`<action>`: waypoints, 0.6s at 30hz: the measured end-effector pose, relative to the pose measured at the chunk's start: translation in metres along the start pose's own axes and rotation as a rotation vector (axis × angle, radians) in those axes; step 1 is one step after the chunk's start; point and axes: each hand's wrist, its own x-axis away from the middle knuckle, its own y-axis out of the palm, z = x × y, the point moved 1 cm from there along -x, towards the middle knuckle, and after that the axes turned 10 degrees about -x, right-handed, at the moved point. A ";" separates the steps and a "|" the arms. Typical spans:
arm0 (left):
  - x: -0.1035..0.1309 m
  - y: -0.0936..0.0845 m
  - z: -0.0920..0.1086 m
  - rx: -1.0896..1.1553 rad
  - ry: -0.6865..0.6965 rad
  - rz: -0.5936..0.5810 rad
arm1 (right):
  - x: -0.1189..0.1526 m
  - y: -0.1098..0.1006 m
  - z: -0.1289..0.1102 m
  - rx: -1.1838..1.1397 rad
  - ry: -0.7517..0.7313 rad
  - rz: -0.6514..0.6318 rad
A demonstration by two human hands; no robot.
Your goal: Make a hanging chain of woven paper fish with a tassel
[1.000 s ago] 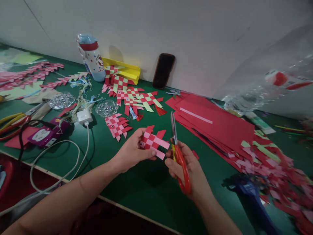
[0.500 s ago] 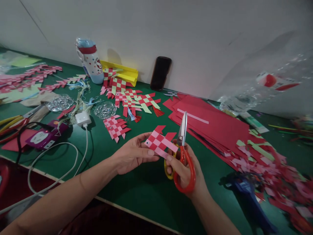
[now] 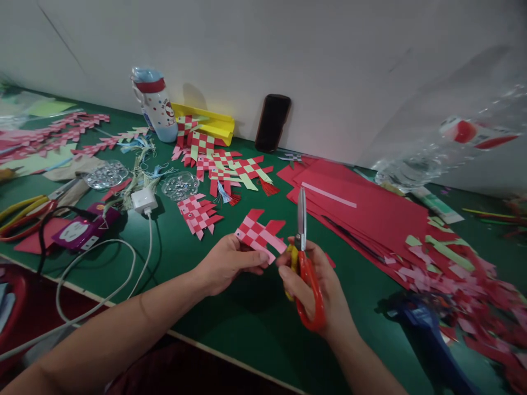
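My left hand (image 3: 230,262) pinches a woven paper fish (image 3: 257,233) in red and pink checks, with a small eye at its left end and strip ends sticking out at the right. In my right hand (image 3: 319,285) is a pair of scissors (image 3: 304,258) with red and yellow handles, blades pointing up and together. The scissors are just right of the fish's tail, apart from it. Another red and pink paper fish (image 3: 198,214) lies on the green table (image 3: 247,340) behind my left hand. More woven fish (image 3: 224,167), some with tassels, are piled beyond it.
Red paper sheets (image 3: 366,203) and paper scraps (image 3: 461,291) lie on the right, near a blue tool (image 3: 428,334). Left are a purple device (image 3: 84,227), a white plug (image 3: 143,201) with cable, and more scissors (image 3: 37,211). A phone (image 3: 272,123) and bottle (image 3: 158,109) stand behind.
My left hand has drawn the fish slightly left, and my right fingers have come off its strips. The scissors have turned more upright. A small red piece now shows beside my right hand.
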 end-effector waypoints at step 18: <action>-0.004 -0.019 0.015 0.205 0.296 0.254 | 0.001 -0.003 -0.002 0.785 0.072 -0.089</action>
